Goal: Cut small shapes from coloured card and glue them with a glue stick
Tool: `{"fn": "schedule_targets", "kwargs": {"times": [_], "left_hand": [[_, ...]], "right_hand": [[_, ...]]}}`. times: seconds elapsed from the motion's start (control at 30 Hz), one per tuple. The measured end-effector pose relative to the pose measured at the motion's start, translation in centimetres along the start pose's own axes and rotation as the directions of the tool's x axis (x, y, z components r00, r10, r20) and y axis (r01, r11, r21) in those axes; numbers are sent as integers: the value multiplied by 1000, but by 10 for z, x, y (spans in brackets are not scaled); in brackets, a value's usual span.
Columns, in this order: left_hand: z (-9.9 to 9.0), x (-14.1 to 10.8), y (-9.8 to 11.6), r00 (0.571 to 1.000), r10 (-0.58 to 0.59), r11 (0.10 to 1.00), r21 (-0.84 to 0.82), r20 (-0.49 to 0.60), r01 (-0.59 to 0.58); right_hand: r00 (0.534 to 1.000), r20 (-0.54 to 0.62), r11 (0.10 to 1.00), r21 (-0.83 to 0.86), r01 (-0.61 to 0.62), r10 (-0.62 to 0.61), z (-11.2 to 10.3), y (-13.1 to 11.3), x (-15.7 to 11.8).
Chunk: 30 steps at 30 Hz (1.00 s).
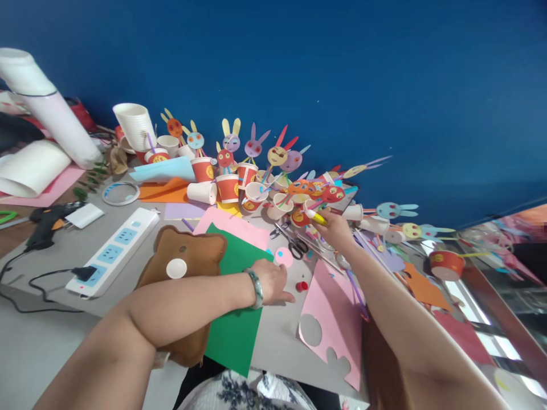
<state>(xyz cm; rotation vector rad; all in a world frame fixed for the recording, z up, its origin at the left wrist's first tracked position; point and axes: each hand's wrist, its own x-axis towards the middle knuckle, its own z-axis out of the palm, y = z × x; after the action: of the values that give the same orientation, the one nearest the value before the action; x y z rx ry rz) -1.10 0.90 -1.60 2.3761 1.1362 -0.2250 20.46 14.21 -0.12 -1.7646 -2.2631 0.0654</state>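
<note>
Beside the green paper sheet point(239, 319), my left hand point(271, 280) rests low over the table, palm down, thumb stretched out and fingers apart from it. Its fingertips are nearest to a pink paper disc point(284, 257) with a small blue dot; contact is hard to make out. My right hand point(335, 229) reaches farther forward, closed round a slim yellow tube with a white tip point(316, 217), close to the paper cups. A small red cap point(302, 286) lies right of my left hand. Scissors point(297, 247) with black handles lie between my hands.
Paper cups point(228, 188) with rabbit faces on straws crowd the back by the blue wall. A brown bear-shaped cushion point(183, 253) lies under my left forearm. Left are a power strip point(113, 250) and a glue gun point(45, 225). Cut pink paper point(331, 319) lies right.
</note>
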Motion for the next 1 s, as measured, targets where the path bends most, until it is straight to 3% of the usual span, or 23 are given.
{"fn": "schedule_targets", "kwargs": {"times": [0.13,0.23,0.4,0.6,0.73,1.0], "left_hand": [[0,0,0,1000,2,1000,9,10,-2],[-2,-1,0,1000,1,1000,10,15,-1],[-1,-3,0,1000,15,1000,19,0,-15],[6,-2,-2,998,41,996,78,-45,-38],[9,-1,-3,998,32,994,111,-49,-26],[9,0,-2,999,20,994,113,-33,-16]], "right_hand": [[1000,10,999,29,-30,30,-3,-8,-1],[999,-35,989,147,-21,27,-5,-7,-8],[987,-133,949,313,-42,88,-6,18,-29],[995,-22,973,208,95,-92,-14,42,-43],[946,94,946,126,299,-311,-13,36,-39],[916,49,915,95,393,-399,5,23,-18]]}}
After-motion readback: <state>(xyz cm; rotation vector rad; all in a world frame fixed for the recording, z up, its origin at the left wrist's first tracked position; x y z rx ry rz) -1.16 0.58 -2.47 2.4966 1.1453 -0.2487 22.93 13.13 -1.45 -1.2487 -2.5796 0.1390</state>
